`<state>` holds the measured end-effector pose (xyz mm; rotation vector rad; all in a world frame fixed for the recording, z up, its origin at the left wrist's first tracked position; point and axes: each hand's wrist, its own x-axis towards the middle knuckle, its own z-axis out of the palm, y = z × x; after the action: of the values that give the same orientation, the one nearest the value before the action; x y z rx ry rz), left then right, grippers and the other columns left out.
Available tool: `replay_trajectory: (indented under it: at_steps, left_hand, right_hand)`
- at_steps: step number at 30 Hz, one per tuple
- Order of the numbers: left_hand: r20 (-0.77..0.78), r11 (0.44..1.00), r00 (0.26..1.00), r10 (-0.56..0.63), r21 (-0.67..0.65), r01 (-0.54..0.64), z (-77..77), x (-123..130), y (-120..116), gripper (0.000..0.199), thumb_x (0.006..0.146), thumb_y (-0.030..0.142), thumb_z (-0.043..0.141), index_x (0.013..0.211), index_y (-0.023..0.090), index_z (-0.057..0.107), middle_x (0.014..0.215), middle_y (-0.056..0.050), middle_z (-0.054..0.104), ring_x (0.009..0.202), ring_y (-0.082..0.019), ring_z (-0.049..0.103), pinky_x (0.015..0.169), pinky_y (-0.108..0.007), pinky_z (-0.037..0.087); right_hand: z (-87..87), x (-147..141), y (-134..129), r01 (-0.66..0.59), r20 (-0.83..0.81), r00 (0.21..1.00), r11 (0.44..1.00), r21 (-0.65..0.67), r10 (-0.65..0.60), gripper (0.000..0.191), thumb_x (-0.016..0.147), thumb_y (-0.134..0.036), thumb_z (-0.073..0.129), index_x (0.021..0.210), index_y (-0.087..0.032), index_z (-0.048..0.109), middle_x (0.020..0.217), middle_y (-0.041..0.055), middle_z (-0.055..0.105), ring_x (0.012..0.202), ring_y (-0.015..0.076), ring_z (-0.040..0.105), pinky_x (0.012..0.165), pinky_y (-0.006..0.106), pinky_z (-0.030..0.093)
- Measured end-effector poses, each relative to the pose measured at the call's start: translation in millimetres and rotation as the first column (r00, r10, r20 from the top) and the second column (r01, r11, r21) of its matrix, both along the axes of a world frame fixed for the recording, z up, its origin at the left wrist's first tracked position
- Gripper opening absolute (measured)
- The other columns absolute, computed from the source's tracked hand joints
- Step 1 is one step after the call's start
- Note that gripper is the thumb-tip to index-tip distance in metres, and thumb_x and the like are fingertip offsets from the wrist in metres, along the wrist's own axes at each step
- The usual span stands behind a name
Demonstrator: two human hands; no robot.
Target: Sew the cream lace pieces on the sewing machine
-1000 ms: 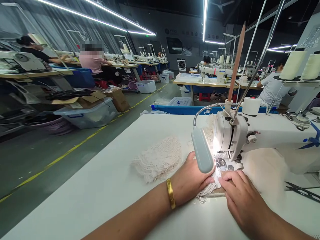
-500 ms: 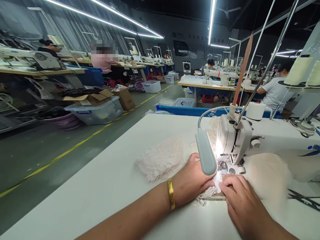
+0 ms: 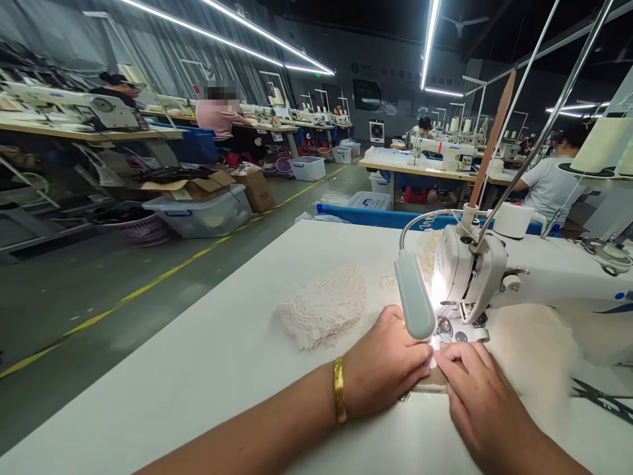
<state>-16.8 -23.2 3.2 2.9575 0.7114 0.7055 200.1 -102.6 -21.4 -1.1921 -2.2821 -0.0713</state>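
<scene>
Beside the needle area of the white sewing machine, my two hands meet over a small bright piece of white lace. My left hand, with a gold bracelet at the wrist, is closed over the lace's left side and hides most of it. From the right, my right hand pinches its edge between thumb and bent fingers. A grey lamp head partly covers the needle area. A stack of cream lace pieces lies left of my left hand. Sheer beige fabric spreads right of the machine head.
Black scissors lie at the table's right. Thread cones stand above the machine. Beyond the white table runs an aisle with a yellow line, plastic bins and people at other machines.
My left hand has shifted slightly right and closed over the lace edge that showed below its fingers. My right hand stays nearly in place. The whole view has turned a little left.
</scene>
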Motion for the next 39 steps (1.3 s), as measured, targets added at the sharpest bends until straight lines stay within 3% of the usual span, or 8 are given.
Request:
replay_trajectory:
  at_steps: [5,10,20,26,39]
  left_hand:
    - [0.082,0.996,0.996,-0.027,-0.086,0.034,-1.0,1.5,-5.9,0.028,0.1,0.008,0.046,0.08,0.02,0.061,0.088,-0.004,0.071,0.083,-0.02,0.063,0.085,-0.037,0.046]
    - [0.137,0.986,0.99,0.031,-0.164,-0.009,3.7,-0.2,-1.7,0.025,0.103,0.015,0.046,0.088,0.021,0.065,0.088,-0.004,0.071,0.085,-0.02,0.065,0.085,-0.038,0.048]
    - [0.14,0.997,0.989,-0.047,-0.051,0.055,-2.7,5.0,-4.8,0.03,0.102,0.011,0.047,0.084,0.022,0.068,0.081,-0.003,0.072,0.082,-0.02,0.066,0.085,-0.038,0.049]
    - [0.152,0.998,0.986,-0.063,0.018,0.061,-4.5,7.8,-4.3,0.03,0.099,0.007,0.048,0.08,0.021,0.067,0.078,-0.003,0.07,0.078,-0.02,0.064,0.085,-0.039,0.049]
    - [0.07,1.0,0.997,0.017,0.013,-0.018,3.2,10.9,-1.0,0.028,0.1,0.01,0.046,0.083,0.019,0.066,0.085,-0.006,0.072,0.086,-0.023,0.065,0.087,-0.043,0.05]
  right_hand:
    - [4.7,2.7,-1.0,-0.024,-0.037,0.999,0.999,-0.041,0.023,0.028,0.093,-0.001,0.041,0.106,-0.02,0.056,0.102,0.0102,0.065,0.088,0.0254,0.058,0.075,0.04,0.054]
    - [6.1,2.2,-1.5,-0.053,-0.076,0.996,0.998,-0.024,0.051,0.034,0.094,0.001,0.041,0.117,-0.019,0.057,0.102,0.0095,0.065,0.088,0.0248,0.057,0.076,0.039,0.054]
    - [5.7,0.3,-1.9,-0.068,-0.079,0.995,0.993,-0.094,0.06,0.035,0.095,0.0,0.041,0.111,-0.021,0.063,0.094,0.0071,0.06,0.085,0.0239,0.053,0.071,0.037,0.051]
    - [5.9,0.1,-0.9,-0.054,-0.073,0.996,0.997,-0.063,0.049,0.026,0.096,-0.001,0.042,0.096,-0.02,0.059,0.095,0.008,0.062,0.085,0.0234,0.055,0.071,0.037,0.051]
    - [10.1,0.7,7.6,0.086,0.086,0.993,0.991,-0.105,-0.077,0.024,0.099,-0.01,0.04,0.098,-0.022,0.061,0.091,0.0083,0.061,0.078,0.0234,0.057,0.071,0.04,0.056]
